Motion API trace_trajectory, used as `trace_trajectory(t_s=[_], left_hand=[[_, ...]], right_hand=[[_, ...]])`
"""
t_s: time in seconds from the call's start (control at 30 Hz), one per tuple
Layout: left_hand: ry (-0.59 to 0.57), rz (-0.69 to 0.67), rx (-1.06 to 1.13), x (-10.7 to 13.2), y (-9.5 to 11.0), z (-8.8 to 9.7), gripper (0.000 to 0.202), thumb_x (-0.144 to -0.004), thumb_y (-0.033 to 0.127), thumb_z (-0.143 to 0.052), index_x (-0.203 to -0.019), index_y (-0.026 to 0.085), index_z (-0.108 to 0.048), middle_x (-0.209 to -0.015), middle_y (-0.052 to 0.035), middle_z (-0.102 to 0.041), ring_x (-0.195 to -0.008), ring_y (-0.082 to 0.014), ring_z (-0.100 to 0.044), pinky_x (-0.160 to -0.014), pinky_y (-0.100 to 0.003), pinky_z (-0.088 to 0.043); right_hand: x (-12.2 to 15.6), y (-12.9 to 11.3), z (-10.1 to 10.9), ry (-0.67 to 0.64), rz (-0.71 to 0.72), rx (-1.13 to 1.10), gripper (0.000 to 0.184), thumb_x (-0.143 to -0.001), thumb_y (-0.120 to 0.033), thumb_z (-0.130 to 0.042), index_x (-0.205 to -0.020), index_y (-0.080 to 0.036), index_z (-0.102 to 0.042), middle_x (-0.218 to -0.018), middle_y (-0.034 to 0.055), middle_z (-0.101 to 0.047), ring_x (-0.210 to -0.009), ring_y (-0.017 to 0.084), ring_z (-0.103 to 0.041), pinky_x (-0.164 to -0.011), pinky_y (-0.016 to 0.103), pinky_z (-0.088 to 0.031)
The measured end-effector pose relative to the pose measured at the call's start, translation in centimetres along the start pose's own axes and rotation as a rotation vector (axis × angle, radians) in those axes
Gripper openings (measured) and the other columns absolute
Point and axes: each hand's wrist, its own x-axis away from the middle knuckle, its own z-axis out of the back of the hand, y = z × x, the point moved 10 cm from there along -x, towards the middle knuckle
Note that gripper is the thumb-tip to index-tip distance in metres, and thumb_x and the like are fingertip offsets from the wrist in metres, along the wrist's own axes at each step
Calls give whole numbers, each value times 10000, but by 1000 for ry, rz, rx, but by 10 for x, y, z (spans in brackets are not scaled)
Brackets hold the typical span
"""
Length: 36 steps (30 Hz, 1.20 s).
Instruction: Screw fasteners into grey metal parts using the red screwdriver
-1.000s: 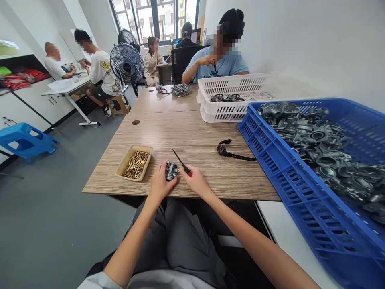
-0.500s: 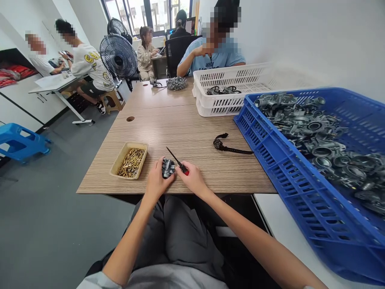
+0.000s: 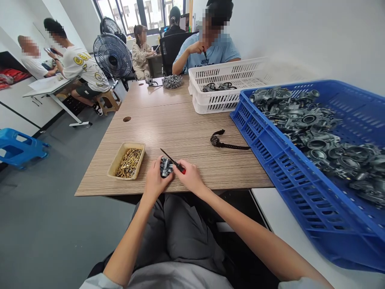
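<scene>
Working near the front edge of the wood-grain counter (image 3: pixel 180 124), apparently to spare the arms a long reach.

Holding a small grey metal casting (image 3: pixel 166 166) in the left hand (image 3: pixel 155 178). Pinching with fingers on the far side and thumb on the near side, probably to stop any turning. Not being able to tell whether resting the piece on the wood or lifting it slightly.

Wrapping the right hand (image 3: pixel 191 175) grip round the black-and-red handle of a thin dark screwdriver-like tool (image 3: pixel 180 167), while touching the casting's right side with the fingertips. Aiming the shaft up and leftward, past the casting, perhaps to free the fingertips without putting the tool down. Not being able to tell whether pinching any smaller part there.

Noting, just left of the left hand, a shallow cream plastic tray (image 3: pixel 119 157) of small brass-coloured metal pieces (image 3: pixel 129 162), likely placed for picking without leaning.

Seeing, to the right, a black strapped wristwatch (image 3: pixel 214 140), seemingly put aside from the working space.

Seeing a big blue slatted crate (image 3: pixel 255 128) heaped with similar castings (image 3: pixel 309 119) along the right, presumably for reach.

Farther back, seeing a white slatted crate (image 3: pixel 210 105) with fewer dark parts; then a blue-shirted person (image 3: pixel 222 53) using a slim tool.
</scene>
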Motion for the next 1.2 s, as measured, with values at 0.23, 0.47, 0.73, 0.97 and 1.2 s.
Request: trace_trajectory(t_s=[0.23, 0.47, 0.73, 0.97, 1.2], left_hand=[[22, 7, -19, 0, -1, 1, 708, -877, 358, -753, -1507, 235, -452, -1299, -137, -658, -1211, -312, -666, -1034, -462, -556], [-7, 8, -10, 0, 1, 1, 684, -894, 368, -737, -1502, 224, -459, -1320, -145, -652, -1235, -316, -658, -1050, -461, -547], [11, 9, -26, 0, 0, 1, 702, -884, 363, -745, -1505, 207, -456, -1319, -152, -651, -1229, -318, -659, -1038, -460, -553], [-19, 12, -7, 0, 2, 1, 677, -891, 371, -744, -1491, 212, -473, -1335, -149, -649, -1241, -313, -655, -1058, -459, -542], [7, 13, -42, 0, 0, 1, 705, -881, 379, -743, -1497, 185, -461, -1295, -155, -651, -1197, -317, -669, -1013, -456, -562]], right_hand=[[4, -2, 1, 6, 12, 22, 138, -963, -371, -611, -967, -241, -656, -847, 30, -764, -734, 211, -670, -690, 297, -434], [4, -4, 1, 0, -3, 119, 310, -1011, -407, -556, -753, -240, -587, -697, 34, -680, -636, 199, -585, -641, 300, -376], [5, -5, -1, -28, 13, 74, 169, -975, -356, -574, -852, -247, -611, -754, 25, -691, -667, 201, -586, -659, 299, -374], [5, -4, 1, -11, -22, 99, 278, -1006, -420, -547, -804, -239, -607, -724, 39, -683, -660, 210, -591, -656, 311, -368], [6, -6, 0, -35, -9, 75, 128, -987, -335, -583, -969, -233, -658, -848, 42, -751, -745, 212, -664, -697, 287, -415]])
